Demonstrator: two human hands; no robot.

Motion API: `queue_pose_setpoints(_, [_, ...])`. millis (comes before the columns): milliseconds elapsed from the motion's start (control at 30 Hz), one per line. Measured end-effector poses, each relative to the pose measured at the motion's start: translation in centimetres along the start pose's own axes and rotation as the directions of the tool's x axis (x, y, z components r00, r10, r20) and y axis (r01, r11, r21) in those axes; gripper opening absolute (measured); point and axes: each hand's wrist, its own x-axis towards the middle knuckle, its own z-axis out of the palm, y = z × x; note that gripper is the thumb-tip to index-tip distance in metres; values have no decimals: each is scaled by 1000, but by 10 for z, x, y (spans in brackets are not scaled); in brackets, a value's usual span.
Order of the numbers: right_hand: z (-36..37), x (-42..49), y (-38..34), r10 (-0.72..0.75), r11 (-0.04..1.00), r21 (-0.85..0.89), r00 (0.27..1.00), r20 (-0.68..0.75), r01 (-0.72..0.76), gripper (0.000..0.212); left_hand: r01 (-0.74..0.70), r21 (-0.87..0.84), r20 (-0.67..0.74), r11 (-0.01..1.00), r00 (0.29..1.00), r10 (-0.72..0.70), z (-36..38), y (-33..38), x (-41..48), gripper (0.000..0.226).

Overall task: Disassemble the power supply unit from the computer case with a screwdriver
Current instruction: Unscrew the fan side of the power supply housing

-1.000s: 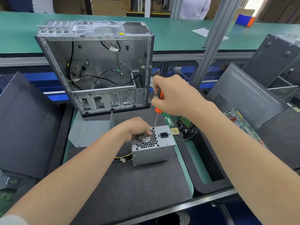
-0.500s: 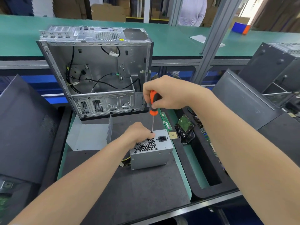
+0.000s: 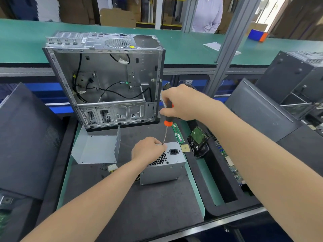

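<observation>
The power supply unit [image 3: 164,170] sits out on the mat [image 3: 139,206] before the computer case [image 3: 104,81], directly under my hands. My left hand [image 3: 148,151] rests on top, pinching the tip of the screwdriver [image 3: 167,126]; my right hand [image 3: 183,103] grips the handle above, shaft nearly upright, tilted right.

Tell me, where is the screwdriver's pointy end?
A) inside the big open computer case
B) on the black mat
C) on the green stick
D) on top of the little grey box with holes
D: the screwdriver tip meets the power supply unit's top, beside the left hand.
</observation>
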Motion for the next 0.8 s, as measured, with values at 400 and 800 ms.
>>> queue_pose_setpoints(400, [-9, -10, 8, -290, 951, 130, 955, 54, 282, 23, -224, -13, -295, 975, 932, 210, 10, -5, -14, 11])
queue_pose_setpoints(800, [9, -9, -25, -41, 994, -110, 992, -117, 28, 26, -367, -122, -246, 922, 911, 331, 6, -5, -4, 12])
